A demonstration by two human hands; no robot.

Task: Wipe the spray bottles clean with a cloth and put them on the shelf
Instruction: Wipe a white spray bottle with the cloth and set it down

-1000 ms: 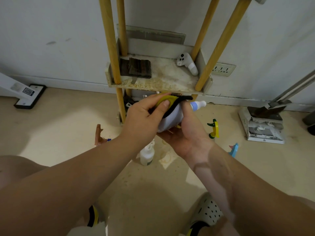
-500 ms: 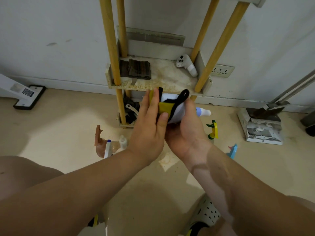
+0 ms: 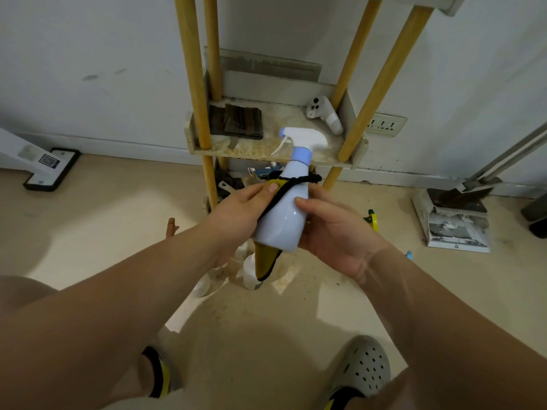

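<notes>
A pale blue spray bottle (image 3: 285,216) with a white trigger head is held upright in front of the shelf (image 3: 266,153). My right hand (image 3: 331,229) grips its body from the right. My left hand (image 3: 236,214) presses a yellow cloth with black edging (image 3: 266,261) against the bottle's left side and back; the cloth's corner hangs below the bottle. On the floor under my hands stand other spray bottles, one white (image 3: 250,273), partly hidden, plus a brown one (image 3: 171,227) and a yellow-green one (image 3: 373,220).
The shelf has yellow wooden posts (image 3: 192,84); a dark folded cloth (image 3: 236,121) and a white controller (image 3: 324,113) lie on it. A dustpan set (image 3: 455,220) stands at right, a white mop base (image 3: 47,167) at left. My feet in shoes are below.
The bottle turned from lying sideways, nozzle to the right, to upright with its trigger head up. My left hand slid the cloth from the top to the bottle's left side.
</notes>
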